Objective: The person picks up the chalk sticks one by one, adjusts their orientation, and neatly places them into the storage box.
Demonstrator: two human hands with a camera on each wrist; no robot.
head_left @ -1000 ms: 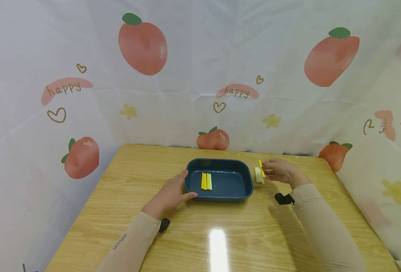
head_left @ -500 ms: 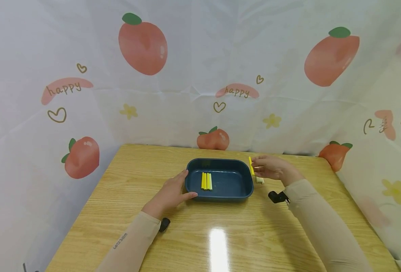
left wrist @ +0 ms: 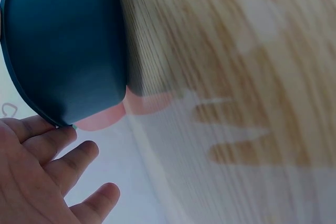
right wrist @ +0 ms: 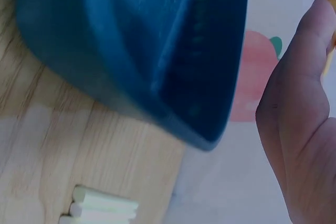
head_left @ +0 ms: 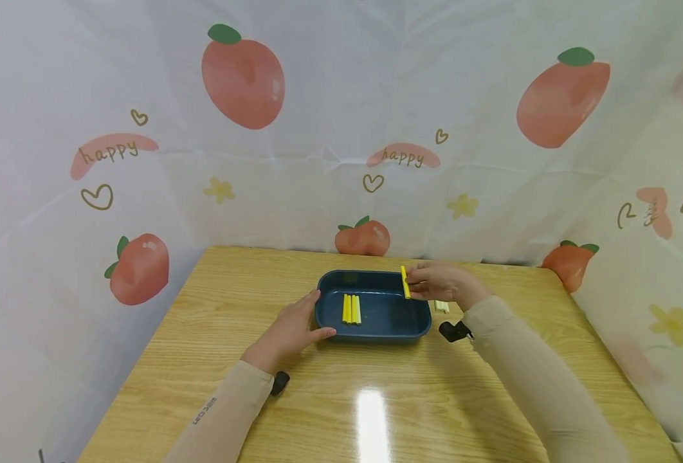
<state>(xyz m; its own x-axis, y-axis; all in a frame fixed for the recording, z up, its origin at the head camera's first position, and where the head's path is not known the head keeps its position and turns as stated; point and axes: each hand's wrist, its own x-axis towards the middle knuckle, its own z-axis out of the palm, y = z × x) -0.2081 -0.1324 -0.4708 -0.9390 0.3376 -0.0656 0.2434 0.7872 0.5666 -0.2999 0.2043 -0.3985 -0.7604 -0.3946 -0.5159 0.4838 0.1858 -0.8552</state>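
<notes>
A dark blue rectangular tray (head_left: pixel 390 331) sits on the wooden table in the head view. Several yellow and white chalk sticks (head_left: pixel 351 309) lie side by side in its left half. My left hand (head_left: pixel 286 331) rests against the tray's left end, fingers spread and thumb at the near rim; the left wrist view shows fingertips (left wrist: pixel 65 134) touching the rim. My right hand (head_left: pixel 442 283) pinches a yellow chalk stick (head_left: pixel 405 283) above the tray's right end. In the right wrist view, the thumb side of that hand partly hides the held stick.
Several white chalk sticks (head_left: pixel 442 307) lie on the table just right of the tray, partly hidden by my right hand. A white cloth (head_left: pixel 295 193) with fruit prints hangs behind the wooden table (head_left: pixel 318 399) and along its sides.
My right hand has moved left with the yellow chalk stick, from above the white chalk pile to over the tray's right end. The left hand and the tray stay in place.
</notes>
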